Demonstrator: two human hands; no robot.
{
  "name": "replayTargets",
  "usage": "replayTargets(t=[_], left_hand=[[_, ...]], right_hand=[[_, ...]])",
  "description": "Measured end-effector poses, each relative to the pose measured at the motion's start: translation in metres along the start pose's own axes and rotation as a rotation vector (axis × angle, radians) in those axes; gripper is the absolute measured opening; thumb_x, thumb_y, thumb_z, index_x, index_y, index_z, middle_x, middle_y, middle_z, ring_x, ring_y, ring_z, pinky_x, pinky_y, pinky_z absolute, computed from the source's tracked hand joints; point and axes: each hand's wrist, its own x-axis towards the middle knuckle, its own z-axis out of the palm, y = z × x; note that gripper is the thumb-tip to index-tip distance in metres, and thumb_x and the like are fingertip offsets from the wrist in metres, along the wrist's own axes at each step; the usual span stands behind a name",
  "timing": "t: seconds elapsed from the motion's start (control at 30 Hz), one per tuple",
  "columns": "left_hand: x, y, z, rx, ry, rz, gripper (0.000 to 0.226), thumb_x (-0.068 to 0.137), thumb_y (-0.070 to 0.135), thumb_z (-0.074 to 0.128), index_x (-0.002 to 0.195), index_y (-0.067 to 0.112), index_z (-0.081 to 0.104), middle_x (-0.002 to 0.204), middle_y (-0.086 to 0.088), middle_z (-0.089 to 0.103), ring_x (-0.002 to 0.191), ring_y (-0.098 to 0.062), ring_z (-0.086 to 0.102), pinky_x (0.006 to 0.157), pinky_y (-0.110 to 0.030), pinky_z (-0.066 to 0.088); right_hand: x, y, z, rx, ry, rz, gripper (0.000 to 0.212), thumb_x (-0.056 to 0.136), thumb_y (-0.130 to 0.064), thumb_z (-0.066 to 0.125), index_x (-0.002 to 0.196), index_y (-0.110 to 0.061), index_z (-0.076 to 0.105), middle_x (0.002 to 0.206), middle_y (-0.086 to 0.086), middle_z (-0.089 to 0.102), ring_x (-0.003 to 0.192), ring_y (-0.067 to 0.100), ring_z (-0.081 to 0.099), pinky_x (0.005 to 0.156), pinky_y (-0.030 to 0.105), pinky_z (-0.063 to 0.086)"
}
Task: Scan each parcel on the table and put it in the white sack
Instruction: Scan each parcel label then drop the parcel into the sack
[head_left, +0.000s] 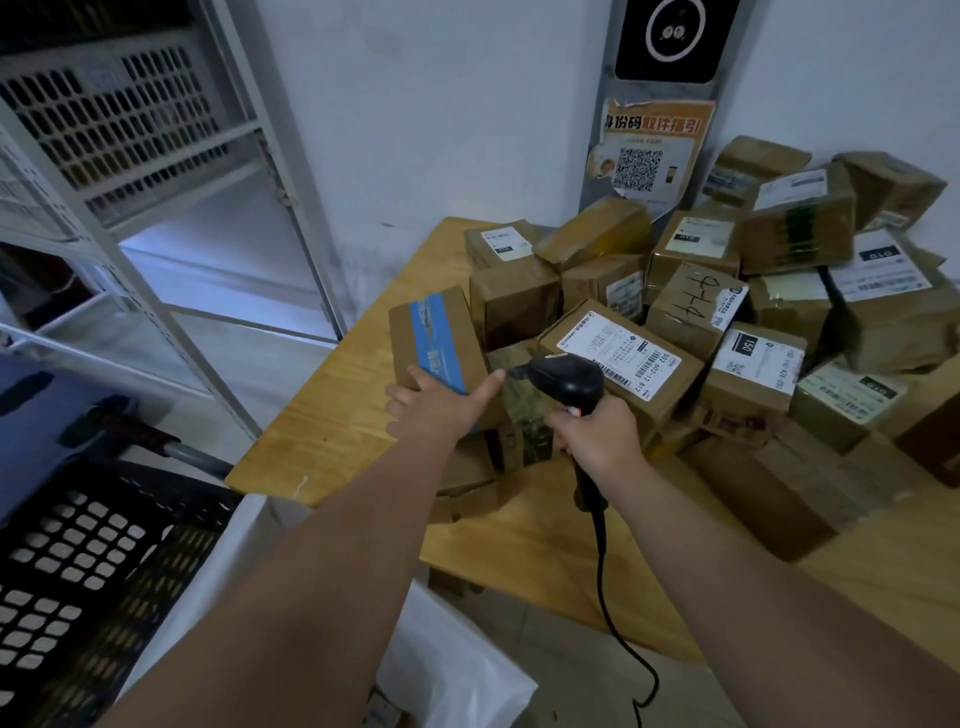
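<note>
Parcels in brown cardboard (691, 306) lie heaped on the wooden table (322, 431), and the one being handled is the blue-taped box (436, 338) at the left edge of the heap. Its long axis runs from the person away toward the wall. The blue tape strip follows that axis across the upturned face, and the far end seems slightly raised.

The left hand (436, 405) lies over the near end of this box with fingers spread and nearly straight and the thumb stretched out to the right. It touches the cardboard, though whether it presses down is hard to tell from this angle.

Just right of the box, the right hand (597, 436) is wrapped round the grip of a black barcode scanner (566, 376). The scanner's head points left toward the box, and its cable (608, 597) trails down toward the person.

A dark-printed parcel (524, 415) sits right against the box under the scanner. A labelled parcel (618, 358) lies just beyond that, with its white shipping label facing up.

Behind the box another brown carton butts against it, and the rest of the pile rises to the right, hemming the box in on those sides.

Below the box, off the table's near edge, is the white sack (457, 670). A black perforated crate (78, 571) sits further left of it.

Grey metal shelving (156, 182) stands well to the left of the box. A QR-code poster (644, 156) hangs on the wall beyond it.
</note>
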Motion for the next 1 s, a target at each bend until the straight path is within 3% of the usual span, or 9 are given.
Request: replayTargets(t=[0.17, 0.27, 0.33, 0.43, 0.5, 0.6, 0.73, 0.9, 1.0], left_hand=[[-0.001, -0.003, -0.005, -0.142, 0.071, 0.031, 0.105, 0.071, 0.071, 0.060, 0.151, 0.021, 0.014, 0.144, -0.019, 0.024, 0.132, -0.040, 0.026, 0.104, -0.050, 0.033], [-0.013, -0.011, -0.016, -0.586, 0.054, 0.104, 0.089, 0.066, 0.066, 0.062, 0.140, 0.025, 0.035, 0.135, -0.008, 0.043, 0.118, -0.028, 0.046, 0.098, -0.043, 0.043], [-0.029, -0.013, -0.022, -0.908, -0.046, 0.182, 0.068, 0.071, 0.059, 0.063, 0.130, 0.031, 0.042, 0.128, -0.001, 0.052, 0.113, -0.022, 0.053, 0.098, -0.043, 0.046], [-0.057, -0.011, -0.020, -1.096, -0.310, 0.302, 0.038, 0.093, 0.040, 0.049, 0.129, 0.027, 0.047, 0.125, -0.004, 0.059, 0.114, -0.023, 0.057, 0.087, -0.040, 0.052], [-0.069, -0.007, -0.014, -1.099, -0.513, 0.327, 0.047, 0.093, 0.045, 0.043, 0.135, 0.024, 0.046, 0.129, -0.004, 0.060, 0.120, -0.022, 0.055, 0.096, -0.042, 0.047], [-0.071, -0.001, -0.014, -1.008, -0.536, 0.352, 0.048, 0.092, 0.043, 0.042, 0.133, 0.021, 0.051, 0.126, 0.000, 0.064, 0.119, -0.015, 0.056, 0.109, -0.038, 0.039], [-0.071, 0.012, -0.023, -0.825, -0.351, 0.551, 0.040, 0.098, 0.004, 0.041, 0.129, 0.026, 0.051, 0.107, 0.018, 0.065, 0.100, 0.004, 0.061, 0.079, -0.011, 0.048], [-0.071, 0.029, -0.018, -0.573, -0.289, 0.556, 0.072, 0.083, 0.054, 0.064, 0.141, 0.020, 0.040, 0.123, 0.007, 0.058, 0.111, -0.009, 0.058, 0.079, -0.017, 0.048], [-0.064, 0.029, -0.015, -0.492, -0.273, 0.541, 0.039, 0.084, 0.040, 0.070, 0.117, 0.024, 0.057, 0.103, 0.012, 0.064, 0.092, -0.002, 0.060, 0.067, -0.011, 0.048]], right_hand=[[-0.002, -0.001, -0.010, 0.246, -0.057, 0.063, 0.030, 0.081, -0.014, 0.074, 0.109, -0.012, 0.063, 0.076, 0.003, 0.063, 0.073, 0.018, 0.060, 0.072, 0.035, 0.051], [-0.012, -0.006, -0.028, 0.500, -0.106, 0.127, 0.026, 0.079, -0.013, 0.076, 0.101, -0.013, 0.062, 0.070, 0.000, 0.057, 0.068, 0.016, 0.054, 0.066, 0.030, 0.046], [-0.019, -0.013, -0.039, 0.629, -0.177, 0.156, 0.019, 0.079, -0.015, 0.076, 0.095, -0.013, 0.064, 0.071, 0.000, 0.059, 0.071, 0.017, 0.057, 0.067, 0.029, 0.048], [-0.027, -0.022, -0.046, 0.713, -0.271, 0.128, 0.034, 0.077, -0.022, 0.074, 0.110, -0.016, 0.067, 0.100, 0.003, 0.073, 0.099, 0.021, 0.067, 0.087, 0.040, 0.053], [-0.035, -0.028, -0.046, 0.744, -0.328, 0.081, 0.041, 0.078, -0.026, 0.071, 0.118, -0.018, 0.067, 0.112, 0.004, 0.073, 0.106, 0.022, 0.068, 0.092, 0.042, 0.051], [-0.040, -0.029, -0.046, 0.800, -0.279, 0.009, 0.048, 0.076, -0.024, 0.072, 0.123, -0.016, 0.064, 0.117, 0.005, 0.071, 0.110, 0.019, 0.067, 0.097, 0.042, 0.050], [-0.035, -0.018, -0.048, 0.647, -0.003, -0.034, 0.059, 0.070, -0.022, 0.083, 0.124, -0.018, 0.061, 0.115, -0.001, 0.070, 0.108, 0.015, 0.065, 0.099, 0.042, 0.050], [-0.037, -0.017, -0.042, 0.358, 0.137, -0.243, 0.063, 0.072, -0.019, 0.085, 0.128, -0.017, 0.055, 0.117, -0.008, 0.065, 0.109, 0.005, 0.060, 0.095, 0.029, 0.050], [-0.040, -0.018, -0.042, 0.187, 0.168, -0.332, 0.058, 0.073, -0.021, 0.084, 0.116, -0.031, 0.047, 0.102, -0.023, 0.058, 0.101, -0.001, 0.057, 0.089, 0.019, 0.047]])
